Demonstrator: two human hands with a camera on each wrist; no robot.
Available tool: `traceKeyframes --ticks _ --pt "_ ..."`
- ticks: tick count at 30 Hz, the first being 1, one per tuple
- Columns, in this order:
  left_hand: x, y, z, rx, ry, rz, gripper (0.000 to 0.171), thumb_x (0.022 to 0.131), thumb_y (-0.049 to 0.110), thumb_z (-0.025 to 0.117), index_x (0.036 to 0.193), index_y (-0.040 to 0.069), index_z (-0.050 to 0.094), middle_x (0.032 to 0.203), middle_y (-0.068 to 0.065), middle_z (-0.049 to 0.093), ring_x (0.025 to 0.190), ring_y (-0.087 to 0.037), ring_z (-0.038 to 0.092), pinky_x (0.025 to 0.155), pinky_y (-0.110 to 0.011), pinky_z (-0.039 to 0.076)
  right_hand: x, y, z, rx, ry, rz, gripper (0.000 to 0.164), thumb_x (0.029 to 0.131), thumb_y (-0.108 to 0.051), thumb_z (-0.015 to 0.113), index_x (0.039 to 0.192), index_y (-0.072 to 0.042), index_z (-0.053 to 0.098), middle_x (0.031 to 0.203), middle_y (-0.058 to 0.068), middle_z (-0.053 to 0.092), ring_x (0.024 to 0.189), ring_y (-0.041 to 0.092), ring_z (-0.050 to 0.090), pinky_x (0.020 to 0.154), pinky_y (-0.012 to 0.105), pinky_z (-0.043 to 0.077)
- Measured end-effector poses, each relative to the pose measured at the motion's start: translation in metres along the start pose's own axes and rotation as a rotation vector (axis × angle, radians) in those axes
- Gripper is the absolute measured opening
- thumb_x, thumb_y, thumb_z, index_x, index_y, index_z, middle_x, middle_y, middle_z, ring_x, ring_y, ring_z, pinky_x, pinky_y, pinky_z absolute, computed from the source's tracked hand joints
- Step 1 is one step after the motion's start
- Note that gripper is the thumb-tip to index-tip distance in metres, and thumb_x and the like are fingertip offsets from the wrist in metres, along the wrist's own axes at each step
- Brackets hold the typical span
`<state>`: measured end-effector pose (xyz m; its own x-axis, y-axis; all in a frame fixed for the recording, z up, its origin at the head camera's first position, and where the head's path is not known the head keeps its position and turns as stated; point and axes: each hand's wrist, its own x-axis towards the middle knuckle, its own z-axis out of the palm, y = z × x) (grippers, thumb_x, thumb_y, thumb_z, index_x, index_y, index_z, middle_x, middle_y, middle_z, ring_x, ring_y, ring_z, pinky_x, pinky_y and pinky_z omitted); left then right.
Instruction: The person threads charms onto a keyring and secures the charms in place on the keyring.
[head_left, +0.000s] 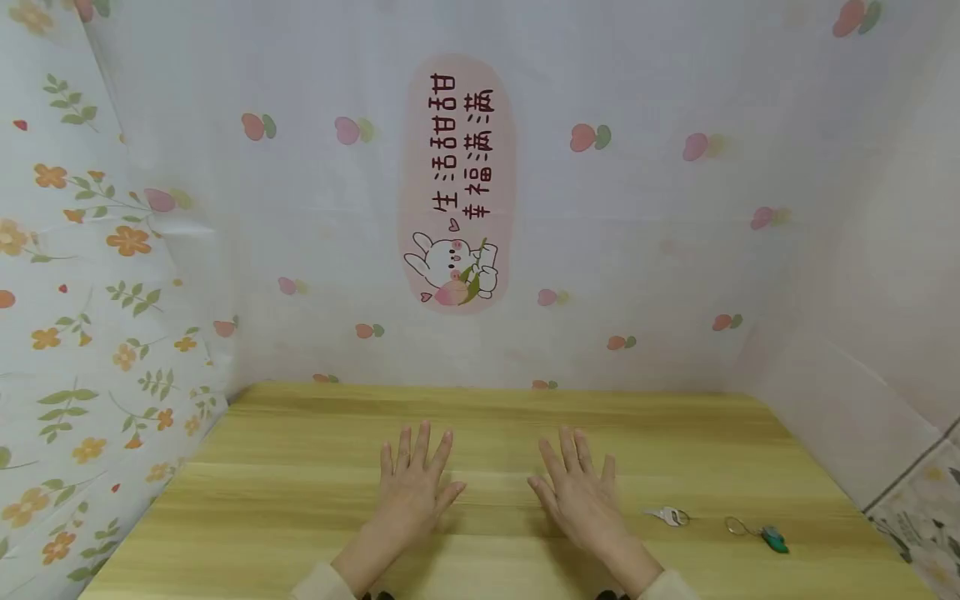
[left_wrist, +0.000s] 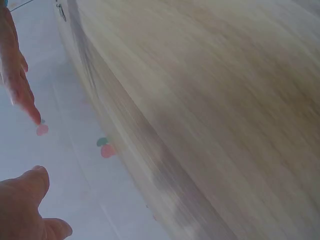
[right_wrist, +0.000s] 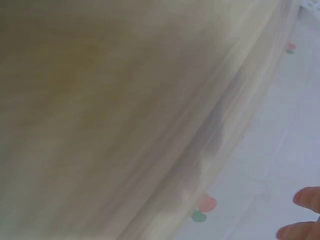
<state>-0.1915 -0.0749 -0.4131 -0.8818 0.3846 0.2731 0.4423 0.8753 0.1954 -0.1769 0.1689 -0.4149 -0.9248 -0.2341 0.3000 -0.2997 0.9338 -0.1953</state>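
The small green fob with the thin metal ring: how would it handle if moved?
The small green fob looks solid, so probably stiff, while its thin metal ring may swing loosely. Being small, it's likely light. Its elongated shape suggests sliding rather than rolling on the yellow wood-patterned tabletop.

A lane of bare table (head_left: 495, 550) runs between the left grip (head_left: 411, 487) and the right grip (head_left: 582, 502) back to the rear cloth (head_left: 600, 233), which walls off the far edge; left of the left grip, the table lies open to the side cloth (head_left: 97, 292); on the right, a key (head_left: 670, 517) lies near the right grip, a fob (head_left: 774, 539) farther out, a gap between them.
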Motion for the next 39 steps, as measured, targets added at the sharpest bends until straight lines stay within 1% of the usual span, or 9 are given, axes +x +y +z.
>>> traceKeyframes --ticks 4,7,11,15,21,25,29,33,39 --pt "0.004 0.004 0.001 -0.033 -0.022 -0.019 0.063 0.094 0.042 0.051 0.144 0.005 0.035 0.149 -0.029 0.023 0.137 -0.05 0.016 0.104 -0.069 0.016 -0.009 0.009 -0.006 -0.01 0.009 -0.005 0.052 0.096 -0.037 0.05 0.137 -0.005 0.046 0.146 0.027 0.033 0.135 0.045 0.027 0.095 0.077 0.017" --pt "0.007 0.013 0.006 -0.091 -0.074 -0.008 0.063 0.094 0.042 0.051 0.143 0.004 0.036 0.148 -0.029 0.024 0.137 -0.051 0.017 0.103 -0.069 0.017 -0.024 0.028 -0.013 -0.038 0.035 -0.003 0.047 0.094 -0.034 0.054 0.131 -0.005 0.052 0.142 0.026 0.038 0.131 0.046 0.034 0.093 0.077 0.021" --pt "0.018 0.035 0.014 -0.163 -0.137 0.07 0.061 0.093 0.04 0.053 0.139 0.002 0.041 0.144 -0.03 0.034 0.132 -0.051 0.028 0.102 -0.067 0.024 -0.047 0.077 -0.028 -0.106 0.092 0.006 0.04 0.089 -0.027 0.064 0.12 -0.003 0.059 0.131 0.03 0.049 0.118 0.049 0.048 0.084 0.077 0.031" --pt "0.037 0.062 0.023 -0.193 -0.164 0.153 0.051 0.092 0.036 0.057 0.131 0.004 0.052 0.133 -0.021 0.052 0.123 -0.04 0.048 0.1 -0.058 0.036 -0.062 0.137 -0.043 -0.164 0.159 0.062 0.033 0.077 -0.014 0.075 0.106 -0.001 0.065 0.111 0.027 0.061 0.096 0.045 0.06 0.077 0.066 0.044" --pt "0.069 0.101 0.048 -0.292 -0.136 0.203 0.034 0.087 0.025 0.067 0.113 0.005 0.065 0.107 -0.01 0.067 0.094 -0.022 0.065 0.079 -0.03 0.054 -0.071 0.195 -0.053 -0.078 0.102 0.179 0.028 0.071 -0.005 0.078 0.097 0.002 0.067 0.088 0.016 0.064 0.075 0.03 0.059 0.061 0.043 0.05" --pt "0.086 0.13 0.064 -0.362 -0.16 0.202 0.03 0.087 0.023 0.067 0.111 0.005 0.067 0.099 -0.006 0.067 0.085 -0.014 0.062 0.069 -0.021 0.051 -0.07 0.211 -0.053 -0.062 0.049 0.198 0.025 0.071 -0.009 0.079 0.093 -0.003 0.069 0.087 0.01 0.065 0.078 0.028 0.057 0.067 0.044 0.047" --pt "0.098 0.157 0.075 -0.382 -0.169 0.206 0.028 0.087 0.024 0.067 0.11 0.007 0.067 0.094 -0.004 0.065 0.081 -0.013 0.059 0.064 -0.02 0.047 -0.068 0.219 -0.051 -0.086 0.009 0.198 0.019 0.071 -0.017 0.079 0.085 -0.009 0.068 0.081 0.004 0.061 0.073 0.021 0.055 0.065 0.041 0.045" --pt "0.107 0.184 0.083 -0.364 -0.186 0.203 0.029 0.086 0.027 0.068 0.11 0.009 0.066 0.095 -0.004 0.063 0.084 -0.015 0.059 0.066 -0.023 0.047 -0.07 0.225 -0.051 -0.071 -0.065 0.232 0.018 0.073 -0.021 0.079 0.081 -0.013 0.065 0.078 0.0 0.058 0.07 0.017 0.053 0.058 0.033 0.043" --pt "0.117 0.221 0.097 -0.308 -0.218 0.202 0.031 0.085 0.035 0.069 0.109 0.015 0.066 0.098 -0.001 0.062 0.09 -0.017 0.058 0.074 -0.03 0.048 -0.079 0.233 -0.053 0.006 -0.124 0.295 0.02 0.074 -0.021 0.078 0.078 -0.015 0.06 0.078 -0.001 0.057 0.071 0.014 0.053 0.058 0.032 0.043"
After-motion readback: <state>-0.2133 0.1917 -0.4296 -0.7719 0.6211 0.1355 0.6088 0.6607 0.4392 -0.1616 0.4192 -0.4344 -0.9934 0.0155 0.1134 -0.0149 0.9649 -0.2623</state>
